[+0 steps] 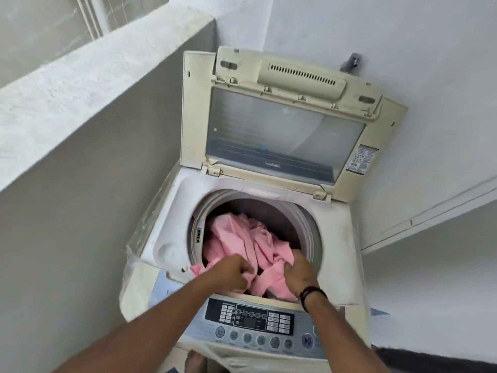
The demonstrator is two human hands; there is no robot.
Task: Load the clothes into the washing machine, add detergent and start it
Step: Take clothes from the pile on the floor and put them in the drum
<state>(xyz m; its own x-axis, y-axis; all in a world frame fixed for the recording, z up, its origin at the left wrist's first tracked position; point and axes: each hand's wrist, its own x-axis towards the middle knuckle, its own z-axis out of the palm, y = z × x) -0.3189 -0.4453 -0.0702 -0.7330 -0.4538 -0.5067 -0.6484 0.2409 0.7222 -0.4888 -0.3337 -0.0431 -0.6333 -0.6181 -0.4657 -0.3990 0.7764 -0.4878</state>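
Note:
A cream top-loading washing machine [336, 238] stands in a corner with its lid [282, 130] raised upright. Pink clothes [242, 238] fill the round drum [304, 216], and a fold hangs over the front rim. My left hand [231, 270] grips the pink cloth at the drum's front left. My right hand [298, 273], with a black band on the wrist, grips the cloth at the front right. The control panel [252, 321] with its buttons and dark display lies just under my forearms. No detergent is in view.
A grey concrete half-wall [80, 130] runs close along the machine's left side. White walls close in behind and on the right. A grey tap fitting [351, 63] sticks out of the back wall above the lid. A foot [195, 362] shows below the panel.

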